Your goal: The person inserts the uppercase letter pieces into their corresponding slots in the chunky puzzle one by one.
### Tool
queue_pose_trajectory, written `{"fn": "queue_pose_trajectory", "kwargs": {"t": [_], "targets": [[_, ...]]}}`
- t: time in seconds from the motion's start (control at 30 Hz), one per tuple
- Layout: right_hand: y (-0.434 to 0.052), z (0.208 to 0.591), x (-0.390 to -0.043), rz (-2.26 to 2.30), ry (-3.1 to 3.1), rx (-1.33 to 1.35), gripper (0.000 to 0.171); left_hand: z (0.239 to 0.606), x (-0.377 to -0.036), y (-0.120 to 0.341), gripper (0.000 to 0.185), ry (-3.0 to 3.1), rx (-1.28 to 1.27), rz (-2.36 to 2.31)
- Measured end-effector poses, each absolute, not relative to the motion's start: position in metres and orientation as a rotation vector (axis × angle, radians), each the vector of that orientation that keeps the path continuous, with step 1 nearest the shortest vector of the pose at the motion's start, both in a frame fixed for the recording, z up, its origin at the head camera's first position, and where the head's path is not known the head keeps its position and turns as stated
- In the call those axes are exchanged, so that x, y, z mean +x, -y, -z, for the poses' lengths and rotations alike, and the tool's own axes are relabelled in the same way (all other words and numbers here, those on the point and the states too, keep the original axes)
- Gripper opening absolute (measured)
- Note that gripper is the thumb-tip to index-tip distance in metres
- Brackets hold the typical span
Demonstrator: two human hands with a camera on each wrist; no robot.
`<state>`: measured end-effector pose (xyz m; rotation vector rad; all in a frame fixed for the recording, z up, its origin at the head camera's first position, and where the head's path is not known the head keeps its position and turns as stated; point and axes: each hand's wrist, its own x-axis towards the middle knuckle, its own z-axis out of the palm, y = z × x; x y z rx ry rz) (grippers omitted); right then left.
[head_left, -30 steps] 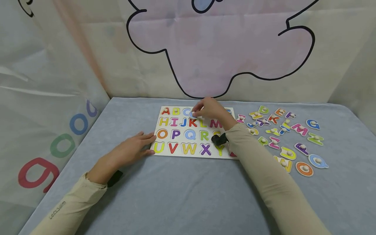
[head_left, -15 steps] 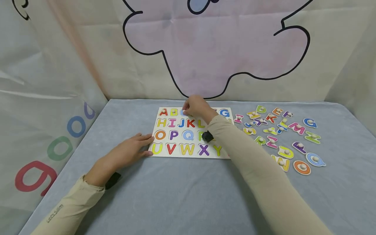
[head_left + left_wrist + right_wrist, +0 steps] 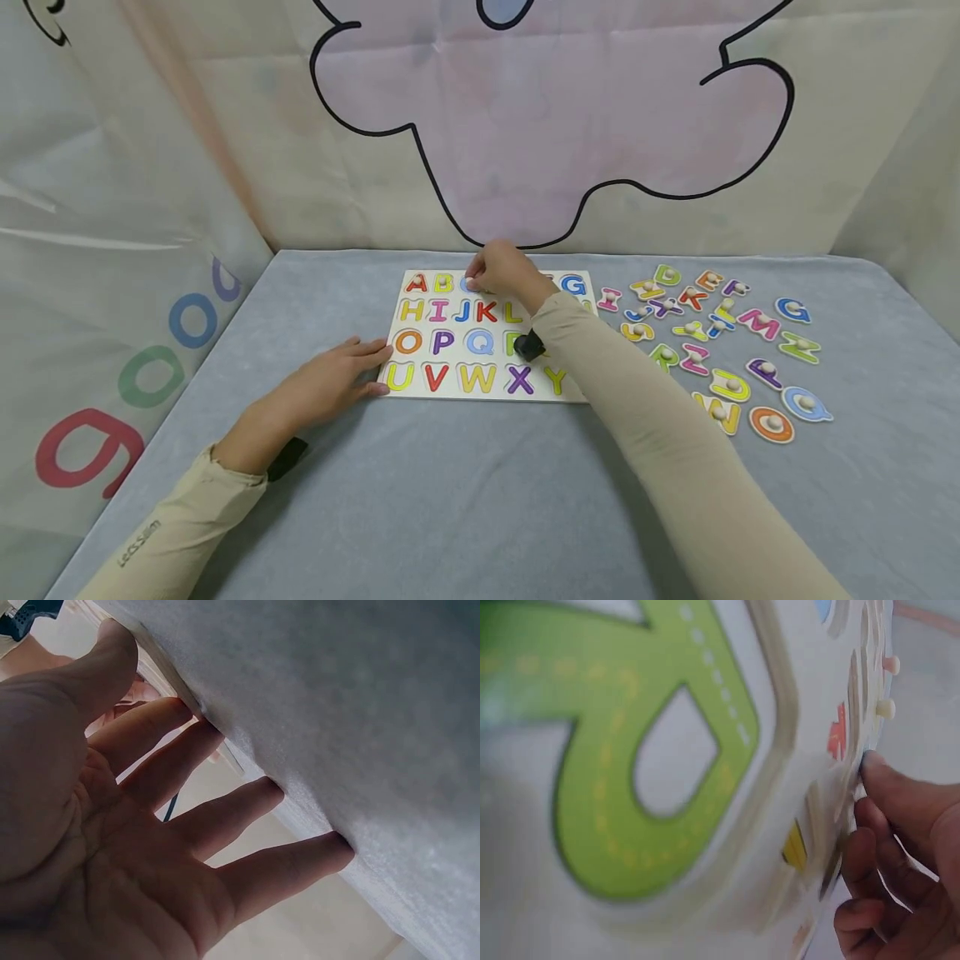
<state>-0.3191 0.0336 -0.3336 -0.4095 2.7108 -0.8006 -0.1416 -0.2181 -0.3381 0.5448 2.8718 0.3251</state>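
On the table lies a white alphabet puzzle board (image 3: 455, 385) with coloured letter slots. My right hand (image 3: 507, 271) reaches over its top row and pinches a blue letter C puzzle piece (image 3: 464, 284) at the C slot, mostly covered by the fingers. In the right wrist view, thumb and fingertips (image 3: 871, 761) come together low against the board. Beside the C sit the A piece (image 3: 416, 283) and B piece (image 3: 443, 282) in their slots, with knobs (image 3: 886, 709) showing. My left hand (image 3: 337, 372) rests at the board's left edge, fingers (image 3: 225, 817) extended and spread, tips on the cloth.
Several loose knobbed letter pieces lie scattered right of the board, including an orange O (image 3: 772, 425), a blue Q (image 3: 806, 405) and a blue G (image 3: 792, 310). A grey cloth (image 3: 450, 500) covers the table. A printed backdrop (image 3: 525, 125) hangs behind.
My right hand has moved left along the top row with the blue piece, onto the C slot, then held there. My left hand stays at the board's edge. The head view has shifted slightly.
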Motion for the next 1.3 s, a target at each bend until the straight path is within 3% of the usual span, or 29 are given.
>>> {"fn": "queue_pose_trajectory", "kwargs": {"t": [0.3, 0.77, 1.3], "targets": [[-0.062, 0.311, -0.308, 0.573, -2.705, -0.586, 0.047, 0.340, -0.141, 0.221, 0.064, -2.870, 0.542, -0.307], [-0.180, 0.280, -0.287, 0.881, -2.873, -0.425, 0.044, 0.339, -0.138, 0.221, 0.064, -2.866, 0.518, -0.298], [-0.275, 0.306, -0.300, 0.791, -2.891, -0.117, 0.045, 0.339, -0.142, 0.216, 0.065, -2.863, 0.521, -0.287]]}}
